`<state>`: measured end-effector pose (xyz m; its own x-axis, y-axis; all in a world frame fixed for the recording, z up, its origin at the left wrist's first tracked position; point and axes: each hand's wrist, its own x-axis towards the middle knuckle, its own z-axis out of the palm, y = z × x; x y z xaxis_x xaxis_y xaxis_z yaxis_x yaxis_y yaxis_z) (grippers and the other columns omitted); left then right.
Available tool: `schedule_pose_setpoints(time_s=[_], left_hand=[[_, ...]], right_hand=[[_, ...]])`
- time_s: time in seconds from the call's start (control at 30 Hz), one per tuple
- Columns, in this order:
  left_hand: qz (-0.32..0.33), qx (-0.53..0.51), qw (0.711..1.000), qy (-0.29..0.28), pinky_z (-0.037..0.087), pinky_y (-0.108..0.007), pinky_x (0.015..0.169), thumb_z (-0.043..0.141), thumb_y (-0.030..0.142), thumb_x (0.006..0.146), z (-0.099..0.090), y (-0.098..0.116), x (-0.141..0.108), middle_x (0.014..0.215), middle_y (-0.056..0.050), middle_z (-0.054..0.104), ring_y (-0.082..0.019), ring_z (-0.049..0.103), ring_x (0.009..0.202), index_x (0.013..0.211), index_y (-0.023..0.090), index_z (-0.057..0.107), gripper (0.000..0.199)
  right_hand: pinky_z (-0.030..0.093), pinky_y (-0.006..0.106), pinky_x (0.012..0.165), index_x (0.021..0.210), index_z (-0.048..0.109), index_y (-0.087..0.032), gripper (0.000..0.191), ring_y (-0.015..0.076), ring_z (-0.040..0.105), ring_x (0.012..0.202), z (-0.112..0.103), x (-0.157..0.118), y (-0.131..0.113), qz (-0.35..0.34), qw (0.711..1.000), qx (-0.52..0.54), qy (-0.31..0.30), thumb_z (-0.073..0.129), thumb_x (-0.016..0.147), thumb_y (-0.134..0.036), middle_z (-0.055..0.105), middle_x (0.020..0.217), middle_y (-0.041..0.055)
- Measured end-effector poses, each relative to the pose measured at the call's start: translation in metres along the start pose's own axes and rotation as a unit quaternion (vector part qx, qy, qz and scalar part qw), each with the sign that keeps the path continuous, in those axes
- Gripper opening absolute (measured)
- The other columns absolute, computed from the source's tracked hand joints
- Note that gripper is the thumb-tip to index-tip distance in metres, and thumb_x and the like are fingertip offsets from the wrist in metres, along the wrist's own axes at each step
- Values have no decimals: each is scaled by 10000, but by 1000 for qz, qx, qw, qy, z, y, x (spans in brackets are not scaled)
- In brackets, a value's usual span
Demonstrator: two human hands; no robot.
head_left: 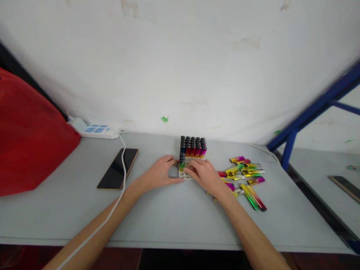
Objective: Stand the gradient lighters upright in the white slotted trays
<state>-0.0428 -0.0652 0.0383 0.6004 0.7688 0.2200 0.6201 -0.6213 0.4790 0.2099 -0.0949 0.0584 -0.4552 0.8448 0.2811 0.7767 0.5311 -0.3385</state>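
Black-topped lighters (194, 147), red, orange and purple below, stand upright in close rows at the back of a pale tray (180, 174) with small hollows. A green and yellow lighter (182, 165) stands at the tray's left side, in front of those rows. My left hand (163, 173) holds the tray at its left, fingers by the side and thumb at the front corner. Over the tray's front part, my right hand (204, 173) has its fingers drawn together beside the green lighter; whatever they may hold is hidden.
Shiny loose lighters (244, 174) lie in a pile to the right. On the left are a dark phone (118, 169), a white cable (124, 170) crossing over it, a power strip (99, 130) and a red bag (33, 138). A blue metal frame (289, 144) stands at the right.
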Motion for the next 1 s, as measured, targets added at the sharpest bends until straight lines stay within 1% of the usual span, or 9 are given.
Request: schedule_pose_setpoints(time_s=[0.1,0.2,0.3,0.43,0.57,0.63,0.7,0.83,1.0], left_hand=[[3,-4,1000,9,580,-465,1033,882,658,867,0,-2,1,1143,-100,736,-336,704,1108,1124,227,760,517],[5,1,1000,9,586,-458,1022,887,671,856,1,-3,1,1134,-95,735,-330,709,1092,1125,228,762,533],[6,6,1000,11,586,-454,1022,895,660,850,1,-3,2,1138,-96,737,-332,714,1097,1141,225,764,539],[3,9,1000,9,580,-445,1024,911,643,840,3,-4,4,1138,-101,734,-331,714,1096,1139,207,753,551],[1,12,1000,10,578,-431,1012,906,662,836,5,-6,4,1136,-95,727,-322,707,1081,1137,210,740,568],[3,13,1000,11,576,-435,1013,894,677,843,5,-7,4,1139,-94,726,-322,705,1080,1148,213,739,576],[6,12,1000,13,576,-438,1014,884,690,847,6,-8,4,1134,-92,727,-321,704,1077,1152,219,741,579],[7,9,1000,14,576,-434,1007,873,705,856,6,-7,3,1125,-87,728,-318,704,1072,1125,224,742,567],[8,10,1000,10,573,-440,1019,875,697,864,4,-5,3,1156,-97,734,-317,705,1078,1133,206,733,578]], right_hand=[[551,381,869,1068,762,-224,267,262,752,900,-30,-13,42,57,996,22,71,551,1171,-351,812,998,94],[586,441,986,1116,810,-202,230,304,778,995,-67,-32,106,125,986,-20,107,584,1078,-226,833,1095,144],[583,490,1095,1109,856,-199,279,343,785,1163,-91,-49,160,176,981,-56,50,641,952,-116,839,1254,171],[613,464,1062,1045,886,-214,212,334,810,1113,-98,-59,192,160,986,-24,-37,695,953,-200,867,1177,147],[631,410,938,994,887,-232,206,305,802,967,-93,-57,193,136,990,-29,-34,723,967,-354,859,1037,131],[624,387,872,991,878,-225,312,286,782,892,-89,-55,187,139,990,-27,5,683,1009,-467,840,998,140],[605,376,797,1110,867,-199,484,262,752,791,-86,-53,175,154,986,4,62,598,1054,-597,821,962,138],[516,338,656,1342,803,-156,729,214,647,663,-84,-41,134,190,962,145,135,553,1035,-767,741,805,59],[428,283,592,1187,804,-211,594,155,511,642,-77,-7,78,189,908,343,152,823,883,-722,647,748,-17]])
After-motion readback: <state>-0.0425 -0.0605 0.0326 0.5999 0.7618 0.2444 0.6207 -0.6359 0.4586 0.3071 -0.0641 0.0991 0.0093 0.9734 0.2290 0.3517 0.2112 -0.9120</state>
